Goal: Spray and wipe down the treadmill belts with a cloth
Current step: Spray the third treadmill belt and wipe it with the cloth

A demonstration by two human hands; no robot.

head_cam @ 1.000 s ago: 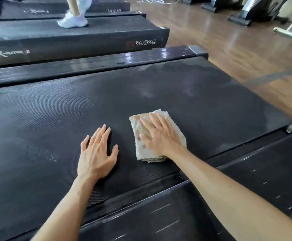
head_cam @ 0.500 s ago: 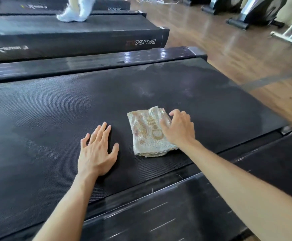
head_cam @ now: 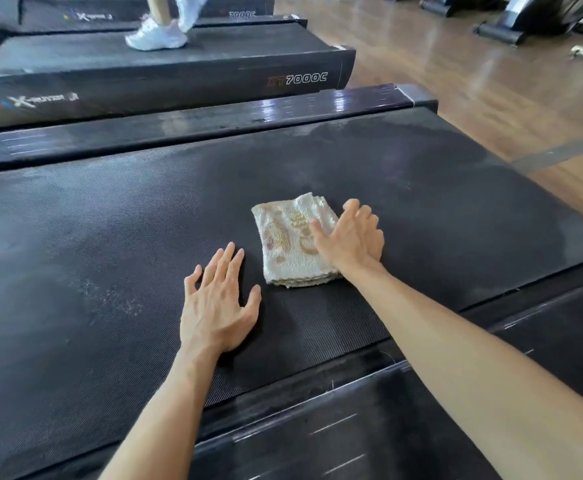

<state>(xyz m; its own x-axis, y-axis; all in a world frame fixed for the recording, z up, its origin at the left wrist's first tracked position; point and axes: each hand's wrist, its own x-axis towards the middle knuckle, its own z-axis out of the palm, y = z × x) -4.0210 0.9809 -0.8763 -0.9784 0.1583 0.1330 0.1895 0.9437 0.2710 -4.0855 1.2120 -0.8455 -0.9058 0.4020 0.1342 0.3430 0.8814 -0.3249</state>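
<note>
A folded cloth (head_cam: 295,240), pale w/ a faded orange-brown print, lies flat on the black treadmill belt (head_cam: 110,237), roughly mid-belt and nearer the person's side than the far rail. The right hand (head_cam: 350,237) rests on the cloth's right edge: thumb laid across the printed top, fingers curled down over the far right corner, so the hand grasps the cloth rather than pressing it flat. The left hand (head_cam: 219,303) lies palm-down on the bare belt just beside the cloth's near-left corner, apart from it; fingers straight and slightly spread, holding nothing. Both forearms reach in from the bottom of the view, across the near side rail (head_cam: 318,420), which is glossy black w/ thin white dashes.

The belt surface shows uneven sheen: duller, greyish patches toward the far right end and a faint speckled streak left of the left hand. Beyond the belt runs the far side rail (head_cam: 214,126), shiny and reflecting light. Next over is a second treadmill (head_cam: 165,81) marked "7000C", where another person's white sneakers (head_cam: 160,36) stand on its deck; legs cut off at the top edge. Wood floor (head_cam: 473,84) fills the upper right, w/ bases of other gym machines (head_cam: 525,19) at the back.
</note>
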